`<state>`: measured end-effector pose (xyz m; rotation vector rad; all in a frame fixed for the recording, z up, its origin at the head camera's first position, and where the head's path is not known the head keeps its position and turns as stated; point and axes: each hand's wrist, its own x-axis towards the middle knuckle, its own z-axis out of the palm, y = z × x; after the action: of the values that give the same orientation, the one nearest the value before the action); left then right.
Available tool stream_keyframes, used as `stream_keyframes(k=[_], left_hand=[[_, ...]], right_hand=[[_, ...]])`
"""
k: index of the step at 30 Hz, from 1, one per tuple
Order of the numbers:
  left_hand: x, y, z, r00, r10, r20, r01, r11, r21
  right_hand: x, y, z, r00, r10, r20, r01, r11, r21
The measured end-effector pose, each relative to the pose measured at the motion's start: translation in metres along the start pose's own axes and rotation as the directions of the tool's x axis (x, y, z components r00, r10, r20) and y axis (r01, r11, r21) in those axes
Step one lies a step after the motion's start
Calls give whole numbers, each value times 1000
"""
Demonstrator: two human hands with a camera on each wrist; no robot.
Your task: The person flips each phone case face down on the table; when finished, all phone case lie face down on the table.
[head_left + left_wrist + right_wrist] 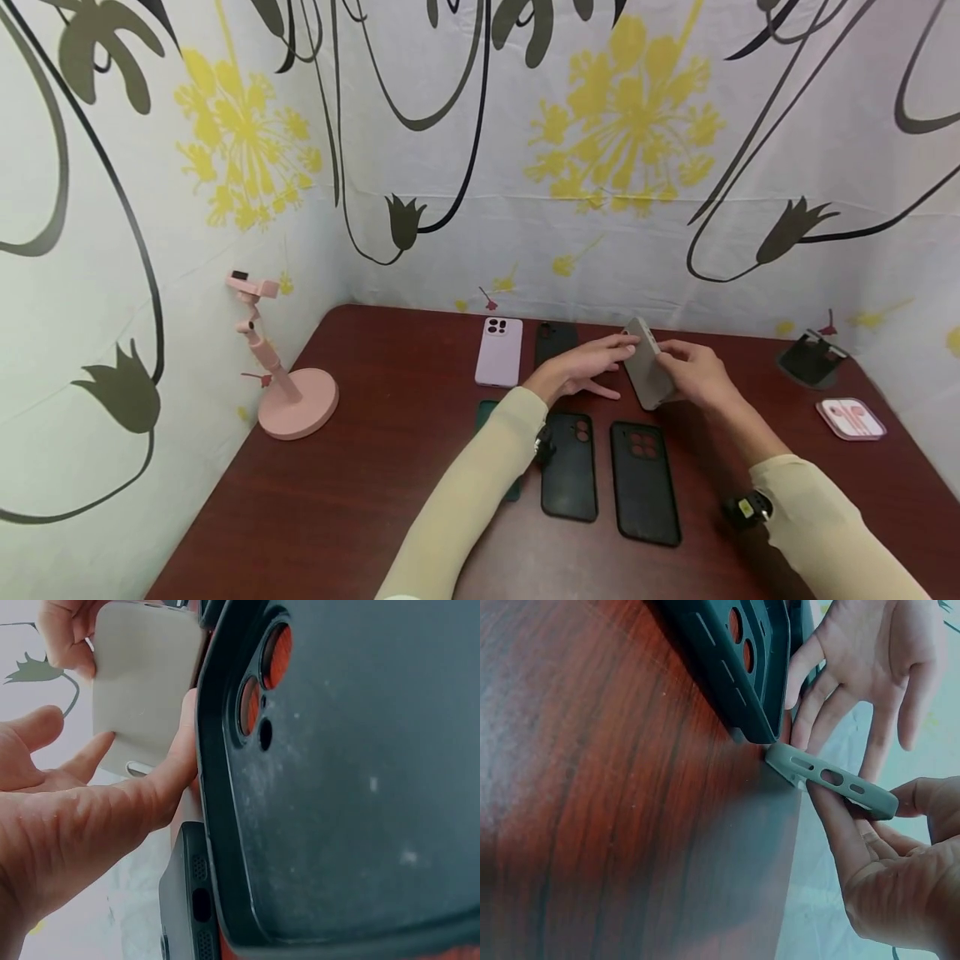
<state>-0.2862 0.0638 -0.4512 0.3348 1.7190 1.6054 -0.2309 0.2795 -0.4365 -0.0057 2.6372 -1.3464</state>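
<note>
My right hand [697, 377] grips a grey phone case [648, 375] by its right side, holding it tilted over the back of the table. Seen from the right wrist, its edge [799, 759] with the port cutouts faces the camera, between that hand's thumb and fingers. My left hand [583, 367] reaches in from the left with fingers spread and mostly straight. One of its fingertips meets the grey case's face in the left wrist view. A black phone case [567, 471] and another black case [647, 487] lie in front of the hands.
A lilac phone case [498, 354] and a dark case [555, 335], partly behind my left hand, lie at the back. My left sleeve covers much of a green case [486, 410]. A pink stand [298, 404] is left; a black stand [812, 360] and boxed earphones [851, 418] are right.
</note>
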Motion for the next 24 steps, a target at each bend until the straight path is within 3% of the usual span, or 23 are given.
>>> stream_keyframes(k=[4,10,16,20,24], left_hand=[[-1,2,0,1000,2,-1,-2,1000,6],[0,7,2,1000,13,-24,-13,1000,16],[2,5,4,999,15,-46,-20,994,-107],[2,0,3,994,26,-110,-49,976,-212],[3,-4,3,982,16,-189,-69,957,-282]], right_hand=[[1,3,0,1000,2,5,-2,999,41],[2,9,-2,1000,23,19,-26,983,182],[1,15,-5,999,28,35,-37,960,277],[2,19,-4,997,31,69,-55,920,388],[0,23,-3,995,6,100,-58,850,523]])
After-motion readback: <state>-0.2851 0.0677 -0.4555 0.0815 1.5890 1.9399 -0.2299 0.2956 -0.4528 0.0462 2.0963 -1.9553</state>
